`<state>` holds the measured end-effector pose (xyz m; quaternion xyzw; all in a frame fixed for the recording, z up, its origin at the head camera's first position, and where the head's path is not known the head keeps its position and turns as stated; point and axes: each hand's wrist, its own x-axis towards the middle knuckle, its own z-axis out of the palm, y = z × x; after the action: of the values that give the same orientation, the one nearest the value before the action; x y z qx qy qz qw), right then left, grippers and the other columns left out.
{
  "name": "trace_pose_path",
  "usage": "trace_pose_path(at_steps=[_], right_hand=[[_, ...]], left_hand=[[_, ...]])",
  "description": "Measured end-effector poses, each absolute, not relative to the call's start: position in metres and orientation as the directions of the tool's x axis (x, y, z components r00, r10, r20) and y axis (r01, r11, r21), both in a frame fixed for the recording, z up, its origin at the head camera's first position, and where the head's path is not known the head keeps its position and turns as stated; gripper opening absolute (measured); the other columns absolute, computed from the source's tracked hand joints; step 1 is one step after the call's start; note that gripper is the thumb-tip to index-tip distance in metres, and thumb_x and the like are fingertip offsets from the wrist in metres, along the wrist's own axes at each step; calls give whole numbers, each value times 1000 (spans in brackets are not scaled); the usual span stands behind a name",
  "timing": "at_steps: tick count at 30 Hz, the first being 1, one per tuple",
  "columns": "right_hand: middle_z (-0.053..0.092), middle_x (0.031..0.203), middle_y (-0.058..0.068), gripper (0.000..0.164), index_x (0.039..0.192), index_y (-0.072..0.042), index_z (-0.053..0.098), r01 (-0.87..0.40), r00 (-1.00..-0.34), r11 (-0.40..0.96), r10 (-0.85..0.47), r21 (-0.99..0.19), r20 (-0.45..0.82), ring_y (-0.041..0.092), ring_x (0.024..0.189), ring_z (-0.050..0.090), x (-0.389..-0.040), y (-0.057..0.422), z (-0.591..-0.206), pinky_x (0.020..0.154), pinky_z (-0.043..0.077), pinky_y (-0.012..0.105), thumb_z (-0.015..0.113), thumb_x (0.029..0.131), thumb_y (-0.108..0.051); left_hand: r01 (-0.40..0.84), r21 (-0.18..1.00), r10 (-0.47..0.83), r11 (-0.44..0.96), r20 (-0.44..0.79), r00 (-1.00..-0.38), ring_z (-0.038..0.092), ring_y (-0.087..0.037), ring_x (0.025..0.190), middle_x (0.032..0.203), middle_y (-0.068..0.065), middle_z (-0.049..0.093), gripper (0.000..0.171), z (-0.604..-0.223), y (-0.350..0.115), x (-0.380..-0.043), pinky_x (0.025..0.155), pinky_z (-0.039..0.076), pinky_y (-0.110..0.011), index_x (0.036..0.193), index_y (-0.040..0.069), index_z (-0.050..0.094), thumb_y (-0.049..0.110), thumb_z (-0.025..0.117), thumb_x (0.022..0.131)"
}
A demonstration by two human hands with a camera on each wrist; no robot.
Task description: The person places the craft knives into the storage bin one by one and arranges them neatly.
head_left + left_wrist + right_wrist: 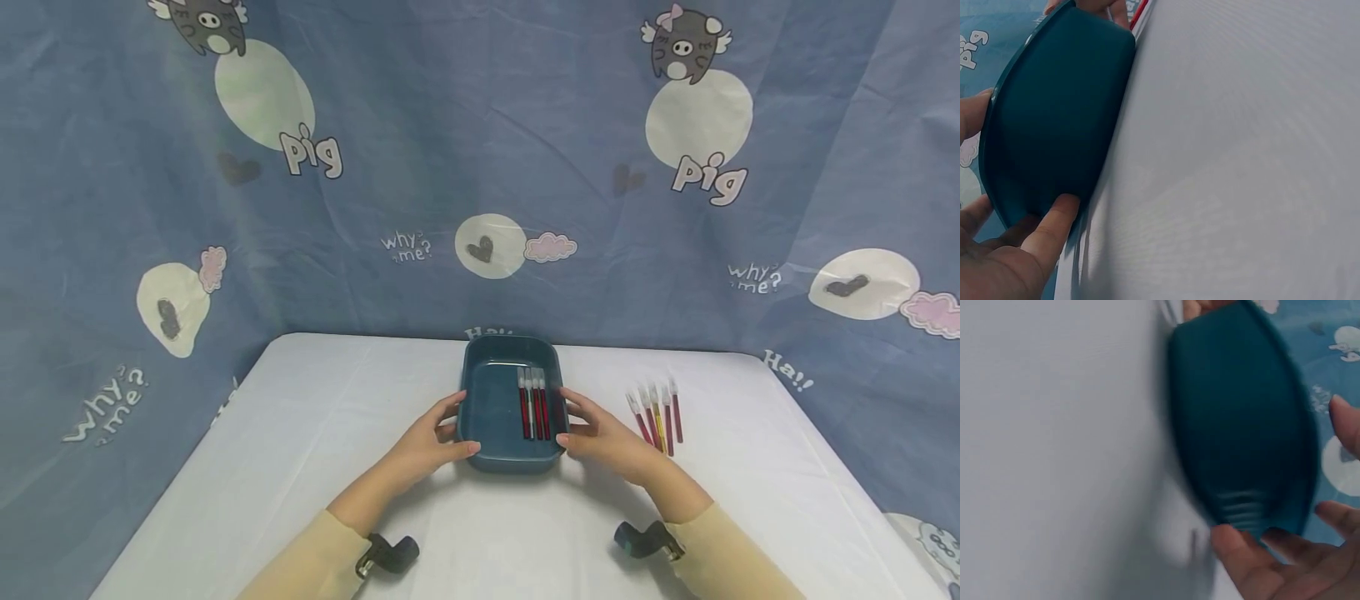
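A dark teal rectangular tray with rounded corners is between my two hands. At its left side, my left hand holds the wall, thumb over the near rim and fingers along the outside. Opposite it, my right hand holds the right wall, its thumb at the near right corner. Inside, toward the right, several slim sticks lie side by side, mostly red with pale ends. Both wrist views show the tray's outer wall close to the white tablecloth, with fingertips low on its side.
To the right of my right hand, several more slim sticks, mostly red and one yellow, lie fanned on the white table. A blue printed curtain hangs behind the table's far edge.
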<state>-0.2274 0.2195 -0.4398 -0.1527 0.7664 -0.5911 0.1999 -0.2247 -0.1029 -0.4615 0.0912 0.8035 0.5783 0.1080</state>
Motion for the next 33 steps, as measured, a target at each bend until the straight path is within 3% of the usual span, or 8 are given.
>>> trace_pose_path(at_steps=[5,11,13,18,19,22,27,33], right_hand=[[26,158,28,71,156,-3,29,-76,-880,337,-464,-939,-96,48,141,35,-226,234,-423,105,46,49,65,99,-22],[39,153,27,62,150,0,39,-118,-889,411,-450,-904,-88,45,132,49,-225,256,-406,101,50,45,65,99,-24],[42,151,27,61,149,0,41,-114,-891,430,-442,-896,-99,44,129,52,-224,263,-401,91,56,41,64,99,-25],[45,148,28,59,148,0,43,-95,-904,481,-409,-872,-127,46,126,54,-224,282,-394,93,54,47,62,100,-28],[46,147,28,58,147,0,44,-97,-908,499,-398,-861,-128,45,126,54,-225,286,-393,102,48,51,62,100,-29],[51,142,26,55,145,-2,48,-75,-926,565,-344,-821,-153,45,123,57,-226,298,-391,96,49,58,61,101,-33],[57,134,26,53,141,1,52,-67,-955,609,-268,-790,-126,39,114,61,-230,315,-394,87,53,53,60,102,-33],[55,137,27,51,139,5,52,-36,-978,634,-182,-772,-104,39,115,60,-236,331,-403,94,53,50,60,102,-30]], left_hand=[[24,946,265,323,-66,-962,46,-41,137,155,-15,39,90,-462,-103,-224,106,42,-58,156,24,34,31,84,82],[21,944,257,330,-69,-964,46,-40,136,155,-15,40,89,-462,-104,-224,106,42,-58,157,25,34,30,84,83],[21,945,258,325,-67,-964,46,-40,136,155,-15,40,89,-462,-104,-224,106,42,-58,157,25,34,29,84,83],[24,951,271,307,-63,-961,46,-40,137,155,-14,40,88,-463,-104,-225,106,42,-57,157,25,34,27,84,84],[24,952,273,304,-63,-960,46,-40,137,155,-14,40,88,-463,-104,-225,107,42,-57,157,25,34,26,84,84],[23,953,276,302,-64,-959,46,-40,137,155,-14,40,88,-464,-104,-225,107,41,-58,157,26,34,27,83,84],[23,953,273,303,-63,-960,45,-40,137,155,-15,40,88,-465,-104,-225,107,40,-58,156,26,34,27,83,84],[21,953,270,302,-65,-961,45,-42,137,155,-16,40,87,-465,-104,-224,107,41,-58,157,25,34,27,83,84]])
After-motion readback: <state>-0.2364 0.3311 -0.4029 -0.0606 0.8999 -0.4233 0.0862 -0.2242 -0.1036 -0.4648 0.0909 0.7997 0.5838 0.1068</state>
